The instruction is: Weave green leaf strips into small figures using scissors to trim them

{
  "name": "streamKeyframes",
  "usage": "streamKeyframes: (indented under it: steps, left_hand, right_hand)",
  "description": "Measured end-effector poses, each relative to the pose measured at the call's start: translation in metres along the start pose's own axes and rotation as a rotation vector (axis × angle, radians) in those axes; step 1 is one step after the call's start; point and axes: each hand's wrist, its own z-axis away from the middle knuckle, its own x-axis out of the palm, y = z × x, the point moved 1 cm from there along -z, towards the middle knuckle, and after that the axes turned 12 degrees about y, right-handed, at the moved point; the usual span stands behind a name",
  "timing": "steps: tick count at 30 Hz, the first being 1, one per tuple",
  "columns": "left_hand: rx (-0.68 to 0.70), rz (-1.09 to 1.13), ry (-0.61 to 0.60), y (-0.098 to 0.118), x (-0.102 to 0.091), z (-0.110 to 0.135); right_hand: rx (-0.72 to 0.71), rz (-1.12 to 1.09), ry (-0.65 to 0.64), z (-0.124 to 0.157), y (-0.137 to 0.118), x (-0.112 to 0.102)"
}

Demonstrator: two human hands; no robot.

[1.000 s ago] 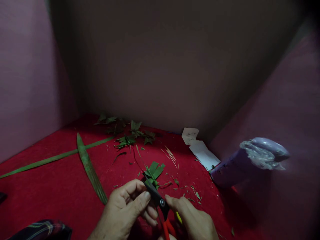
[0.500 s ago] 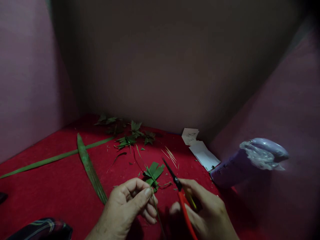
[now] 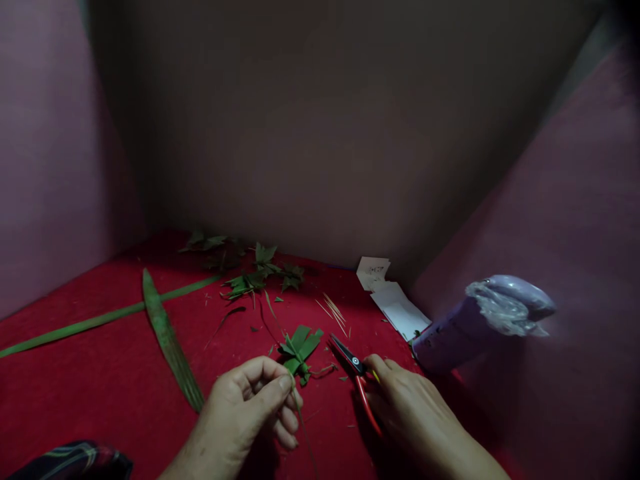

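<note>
My left hand is closed, with thumb and forefinger pinching a thin green leaf strip. One end of the strip trails down towards me. Just beyond those fingertips is a small green bundle of folded leaf pieces; whether the strip is joined to it I cannot tell. My right hand is palm down around the handles of a pair of scissors with dark blades and red and yellow grips. The blades point away and left, low over the red cloth. Most of the right fingers are hidden under the hand.
A long leaf strip and a broad leaf blade cross on the left. Leafy sprigs lie at the back. Toothpicks, white papers and a purple container with plastic wrap are to the right. Walls rise around.
My right hand has turned palm down and lowered the scissors towards the cloth. My left hand keeps its pinch on the strip. The whole view has shifted slightly.
</note>
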Motion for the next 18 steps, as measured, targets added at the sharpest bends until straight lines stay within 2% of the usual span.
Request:
streamKeyframes:
  steps: [7,10,12,13,15,18]
  left_hand:
    - [-0.003,-0.035,0.018,0.002,0.001,0.001]
    - [-0.012,-0.046,0.02,0.001,0.001,0.001]
    - [-0.018,-0.053,0.046,0.002,0.002,0.003]
    - [-0.024,-0.053,0.063,0.003,0.003,0.005]
    - [-0.039,-0.054,0.082,0.006,0.006,0.011]
    - [-0.013,-0.069,0.056,0.011,0.009,0.02]
  right_hand:
    - [-0.028,0.02,0.096,-0.005,-0.009,0.013]
    - [-0.05,0.066,0.158,-0.004,-0.014,0.008]
    - [-0.093,0.008,0.233,-0.001,-0.023,0.0]
    - [-0.119,-0.099,0.26,0.003,-0.029,-0.003]
    - [-0.168,-0.513,0.227,0.012,-0.046,-0.007]
    - [0.053,-1.132,-0.058,0.025,-0.07,0.001]
